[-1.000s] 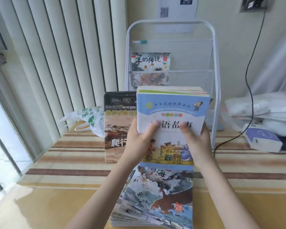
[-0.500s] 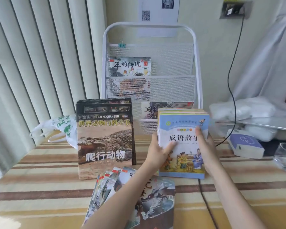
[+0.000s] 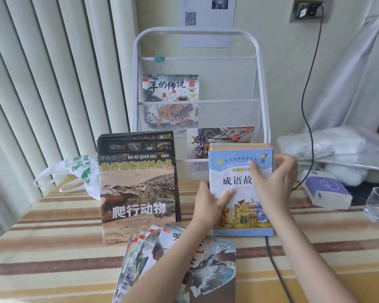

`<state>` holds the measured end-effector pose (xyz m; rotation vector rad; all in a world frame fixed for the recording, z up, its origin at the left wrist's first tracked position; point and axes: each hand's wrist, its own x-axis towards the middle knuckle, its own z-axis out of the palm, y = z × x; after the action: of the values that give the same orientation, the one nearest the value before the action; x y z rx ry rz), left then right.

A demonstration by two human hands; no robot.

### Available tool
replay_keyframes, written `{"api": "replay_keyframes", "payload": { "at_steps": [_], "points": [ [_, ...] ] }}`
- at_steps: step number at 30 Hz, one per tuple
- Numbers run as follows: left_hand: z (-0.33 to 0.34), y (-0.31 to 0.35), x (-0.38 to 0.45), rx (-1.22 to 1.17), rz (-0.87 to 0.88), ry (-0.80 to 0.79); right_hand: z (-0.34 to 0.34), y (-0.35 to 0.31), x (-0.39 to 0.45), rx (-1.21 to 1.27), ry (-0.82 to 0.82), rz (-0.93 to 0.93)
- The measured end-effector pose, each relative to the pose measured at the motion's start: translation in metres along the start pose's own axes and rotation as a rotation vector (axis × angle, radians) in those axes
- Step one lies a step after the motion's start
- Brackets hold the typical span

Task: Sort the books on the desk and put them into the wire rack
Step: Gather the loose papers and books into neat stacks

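Blue-cover stack (image 3: 241,193) now stands upright on the counter (image 3: 53,237), lower edge down, directly in front of the wire rack (image 3: 197,31). One second ago it was held up in the air, blocking the rack's lower pockets; it has since been lowered and set down. Judgement: this group is squared up and ready to go into a pocket; insertion not yet done.

Left hand (image 3: 208,204): wrapped on the stack's left edge, thumb pressed flat on the front cover. Right hand (image 3: 274,186): fingers spread over the cover and curled round the right edge and top corner. Both grip the stack.

Left of the left hand: dark animal-book stack (image 3: 138,186) standing upright, untouched. Below both hands: fanned picture books (image 3: 177,263) lying flat, partly under the forearms.

Beyond the hands, the rack already holds one book in its upper pocket (image 3: 170,87) and one in the lower pocket (image 3: 219,138).

Legible text: blue cover "成语故", the rest hidden by the right hand; dark cover "BAI KE QUAN SHU", "世界动物百科全书", "爬行动物"; upper rack book "年的传说".
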<state>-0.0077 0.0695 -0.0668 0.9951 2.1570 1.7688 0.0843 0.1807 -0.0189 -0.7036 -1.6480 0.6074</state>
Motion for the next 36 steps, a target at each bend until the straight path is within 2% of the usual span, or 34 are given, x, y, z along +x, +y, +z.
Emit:
{"api": "replay_keyframes", "payload": {
  "at_steps": [3,6,8,9,13,16,21,24,27,31,36],
  "points": [
    [-0.014,0.005,0.006,0.213,0.198,0.094,0.004,-0.02,0.007,-0.128,0.039,-0.16],
    [-0.042,0.033,0.024,0.338,0.383,0.352,0.016,-0.043,0.015,-0.247,0.089,-0.331],
    [-0.063,0.056,0.044,0.465,0.509,0.493,0.03,-0.058,0.023,-0.259,0.036,-0.459],
    [-0.072,0.068,0.054,0.575,0.572,0.507,0.037,-0.066,0.029,-0.267,-0.004,-0.49],
    [-0.103,0.108,0.097,0.925,0.651,0.323,0.064,-0.089,0.057,-0.409,-0.27,-0.469],
    [-0.13,0.143,0.137,1.038,0.721,0.36,0.078,-0.093,0.073,-0.488,-0.472,-0.406],
    [-0.16,0.169,0.21,1.259,0.557,0.174,0.092,-0.085,0.078,-0.491,-0.429,-0.448],
    [-0.158,0.154,0.226,1.345,0.545,0.185,0.097,-0.079,0.08,-0.477,-0.404,-0.474],
    [-0.159,0.144,0.228,1.306,0.581,0.24,0.1,-0.076,0.079,-0.449,-0.367,-0.504],
    [-0.168,0.149,0.223,1.338,0.647,0.177,0.098,-0.075,0.077,-0.432,-0.362,-0.513],
    [-0.176,0.159,0.225,1.147,0.567,0.159,0.096,-0.075,0.076,-0.403,-0.353,-0.515]
  ]
}}
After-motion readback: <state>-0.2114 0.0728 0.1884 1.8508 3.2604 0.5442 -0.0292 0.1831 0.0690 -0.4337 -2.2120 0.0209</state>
